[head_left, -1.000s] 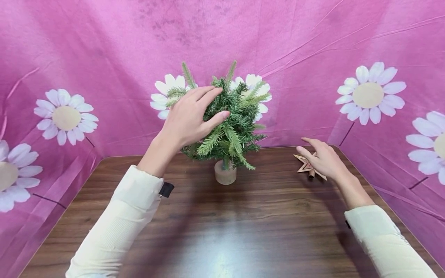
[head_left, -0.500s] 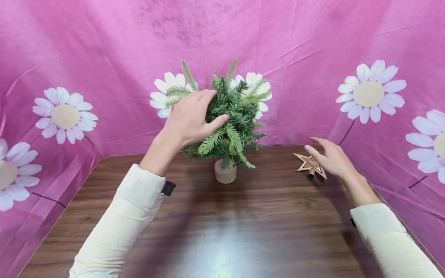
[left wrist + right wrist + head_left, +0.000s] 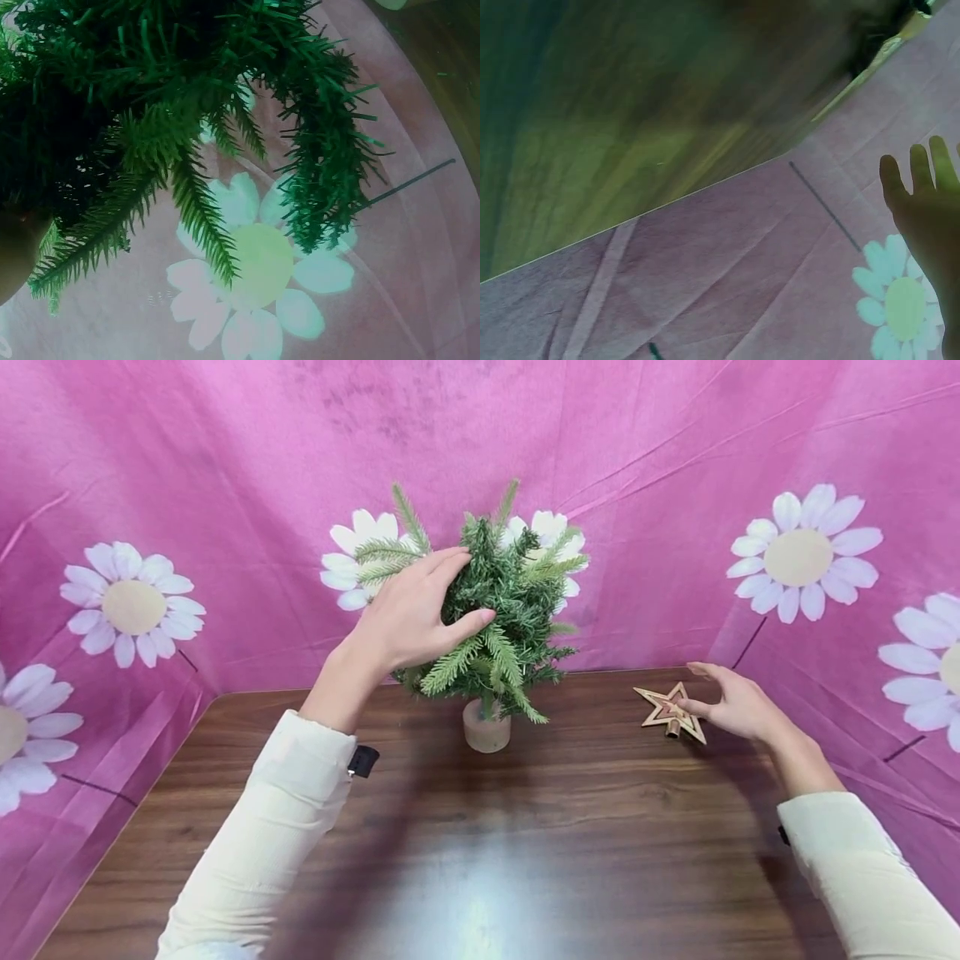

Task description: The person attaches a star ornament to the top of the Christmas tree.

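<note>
A small artificial Christmas tree stands upright on a round wooden base near the back middle of the table. My left hand rests at its upper left branches, thumb spread from straight fingers. Green sprigs fill the upper part of the left wrist view, with a bit of the hand at its left edge. On the right lies a star tree topper with a short tube at its lower side. My right hand is just right of it, fingers extended, the thumb overlapping the star's right side.
Pink cloth with white daisies hangs behind and along both sides of the brown wooden table. The table's back edge runs close behind the tree and the star.
My right hand has moved right and turned, so that more of the star shows and the thumb points at it. The left hand has stayed at the tree.
</note>
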Demonstrator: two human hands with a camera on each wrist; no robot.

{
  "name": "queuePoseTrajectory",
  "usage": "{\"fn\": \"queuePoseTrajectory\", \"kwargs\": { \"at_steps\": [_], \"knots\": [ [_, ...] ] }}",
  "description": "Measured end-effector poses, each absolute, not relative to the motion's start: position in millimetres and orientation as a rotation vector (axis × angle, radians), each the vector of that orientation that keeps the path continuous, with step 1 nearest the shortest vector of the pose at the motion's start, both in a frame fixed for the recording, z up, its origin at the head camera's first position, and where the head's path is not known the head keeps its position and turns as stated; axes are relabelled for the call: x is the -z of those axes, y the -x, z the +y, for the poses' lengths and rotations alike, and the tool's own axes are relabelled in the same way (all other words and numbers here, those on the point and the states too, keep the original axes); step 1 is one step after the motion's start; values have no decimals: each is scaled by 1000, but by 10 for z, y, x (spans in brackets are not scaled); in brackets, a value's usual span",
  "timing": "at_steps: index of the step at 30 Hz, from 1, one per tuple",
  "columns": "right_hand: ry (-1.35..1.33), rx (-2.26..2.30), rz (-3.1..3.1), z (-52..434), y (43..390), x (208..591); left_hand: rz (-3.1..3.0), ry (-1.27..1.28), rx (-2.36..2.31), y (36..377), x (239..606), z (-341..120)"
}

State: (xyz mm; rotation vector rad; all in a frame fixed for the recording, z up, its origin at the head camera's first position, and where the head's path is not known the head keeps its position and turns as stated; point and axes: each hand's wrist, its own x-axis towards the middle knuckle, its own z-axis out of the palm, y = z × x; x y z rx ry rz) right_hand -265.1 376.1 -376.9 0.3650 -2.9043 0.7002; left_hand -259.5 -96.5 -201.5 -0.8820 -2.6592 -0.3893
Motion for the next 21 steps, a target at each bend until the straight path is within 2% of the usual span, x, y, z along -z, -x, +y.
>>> {"fn": "queuePoseTrajectory", "kwargs": {
  "at_steps": [21],
  "knots": [
    [-357,-748,-3042,4128,2635,4091,-2492,941,440,2672,2137,-967]
  ]
}}
